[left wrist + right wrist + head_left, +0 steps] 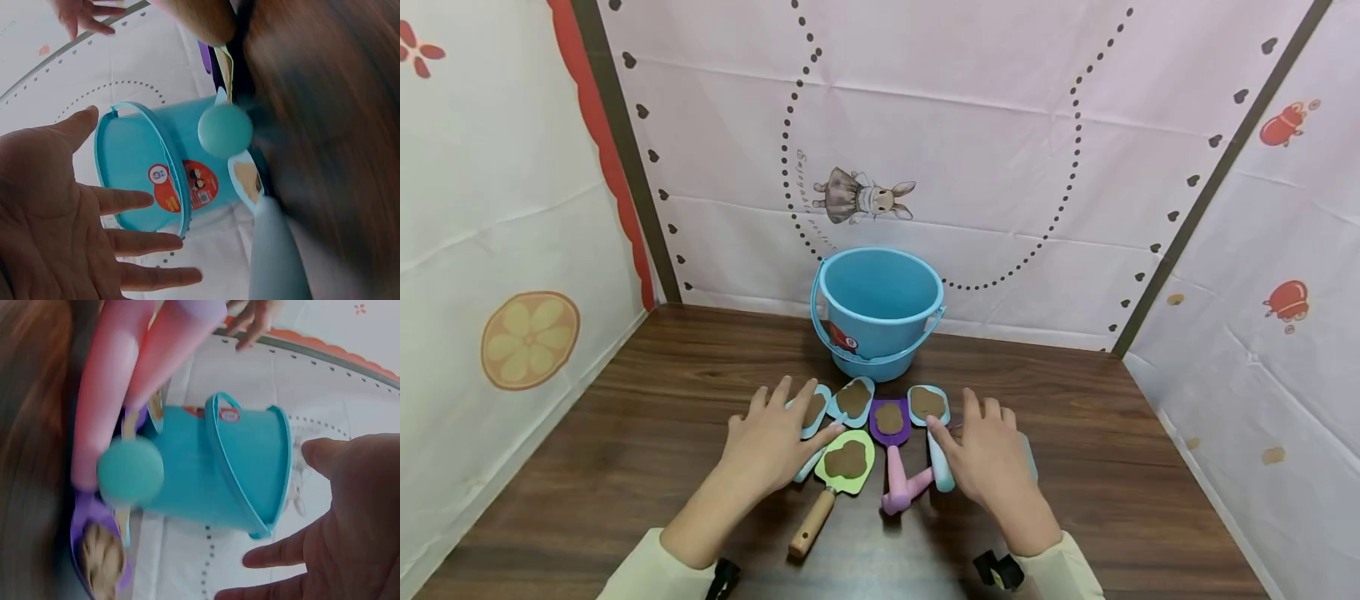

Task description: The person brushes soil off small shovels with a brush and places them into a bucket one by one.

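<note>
"How do the fingers of the left hand (767, 442) lie?"

"Straight and spread apart, with the left blue shovel (814, 410) partly beneath them. The thumb reaches right, over the handle of the middle blue shovel (854, 400)."

"And the green shovel (848, 460)?"

"Just right of that thumb and a little nearer, its wooden handle pointing to the near left."

"The right hand (988, 450)?"

"Fingers apart there too. Its thumb points left, the tip over the spot where the handle of the right blue shovel (928, 403) meets the blade. A pale blue piece (1028, 458) shows past the hand's right side, too covered to name."

"What lies between the hands?"

"The purple shovel (890, 419), blade far, pink handle near. A second pink handle (919, 482) slants from beside its end towards the right hand."

"Are the fingers touching any shovel?"

"The head view can't settle it, but in both wrist views the fingers that show stand apart from the shovels."

"And the bucket (880, 337)?"

"Upright on the table (1112, 467), on the far side of the shovels, beyond both hands' fingertips."
</note>
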Tool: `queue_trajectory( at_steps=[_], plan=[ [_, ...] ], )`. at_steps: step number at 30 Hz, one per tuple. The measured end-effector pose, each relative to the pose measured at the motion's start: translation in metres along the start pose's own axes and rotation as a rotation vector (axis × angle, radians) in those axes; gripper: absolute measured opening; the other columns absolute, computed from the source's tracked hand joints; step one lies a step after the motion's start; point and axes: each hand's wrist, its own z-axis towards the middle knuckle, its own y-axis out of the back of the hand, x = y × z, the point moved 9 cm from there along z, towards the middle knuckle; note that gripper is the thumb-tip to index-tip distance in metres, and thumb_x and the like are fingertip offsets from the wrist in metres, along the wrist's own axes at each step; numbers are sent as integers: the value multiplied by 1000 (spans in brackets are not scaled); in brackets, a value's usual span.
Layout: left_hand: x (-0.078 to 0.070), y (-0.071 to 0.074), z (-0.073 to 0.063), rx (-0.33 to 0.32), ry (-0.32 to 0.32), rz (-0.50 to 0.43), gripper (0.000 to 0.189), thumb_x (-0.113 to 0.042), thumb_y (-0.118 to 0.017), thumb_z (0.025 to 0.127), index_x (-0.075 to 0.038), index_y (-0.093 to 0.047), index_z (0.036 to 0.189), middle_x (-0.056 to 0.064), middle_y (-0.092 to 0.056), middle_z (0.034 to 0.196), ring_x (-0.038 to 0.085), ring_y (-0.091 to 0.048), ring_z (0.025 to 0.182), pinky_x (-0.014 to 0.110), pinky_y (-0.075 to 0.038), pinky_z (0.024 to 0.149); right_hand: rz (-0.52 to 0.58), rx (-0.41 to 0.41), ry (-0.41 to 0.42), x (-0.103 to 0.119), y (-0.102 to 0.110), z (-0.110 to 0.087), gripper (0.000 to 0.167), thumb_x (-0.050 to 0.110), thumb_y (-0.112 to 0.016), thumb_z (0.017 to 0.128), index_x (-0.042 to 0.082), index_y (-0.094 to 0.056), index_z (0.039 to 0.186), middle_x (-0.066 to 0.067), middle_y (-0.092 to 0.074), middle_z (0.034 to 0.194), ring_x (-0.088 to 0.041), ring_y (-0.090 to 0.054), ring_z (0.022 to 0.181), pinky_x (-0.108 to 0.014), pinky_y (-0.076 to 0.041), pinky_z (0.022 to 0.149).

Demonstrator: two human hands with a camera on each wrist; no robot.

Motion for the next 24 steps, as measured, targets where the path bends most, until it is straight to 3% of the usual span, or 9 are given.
queue_trajectory(
  at_steps=[3, 10, 14, 19, 24],
  plan=[
    [6, 3, -1, 14, -1, 11, 103, -91, -22, 84, -19, -39, 156, 24, -38, 157, 53, -39, 138, 77, -39, 93, -9, 32, -46, -18, 4, -1, 93, 75, -29, 98, 0, -42, 150, -27, -53, 138, -46, -53, 126, -61, -51, 90],
    [15, 8, -9, 16, -13, 8, 99, -87, -28, 88, -14, -46, 152, 21, -53, 145, 47, -52, 129, 69, -47, 89, -38, 188, -165, -84, 1, -4, 83, 63, -44, 100, -8, -46, 143, -30, -66, 117, -45, -67, 94, -57, -54, 72],
    [18, 12, -17, 13, -12, -1, 98, -87, -27, 88, -13, -50, 148, 19, -60, 138, 43, -58, 123, 67, -50, 84, -18, 295, -217, -112, -11, -11, 68, 56, -53, 100, -6, -60, 124, -18, -67, 94, -31, -65, 75, -45, -51, 60],
    [16, 15, -24, 10, -30, 3, 93, -83, -30, 91, -11, -55, 142, 14, -68, 123, 37, -67, 108, 59, -55, 74, 15, 441, -250, -125, -32, -22, 46, 51, -60, 98, 5, -65, 95, -8, -59, 78, -23, -57, 67, -39, -44, 57],
    [14, 15, -28, 13, -35, 0, 78, -74, -43, 95, -10, -59, 138, 11, -71, 116, 35, -69, 102, 56, -55, 70, 20, 436, -244, -127, -38, -24, 34, 40, -67, 95, 7, -62, 88, -7, -58, 77, -23, -56, 68, -39, -43, 60]
  ],
)
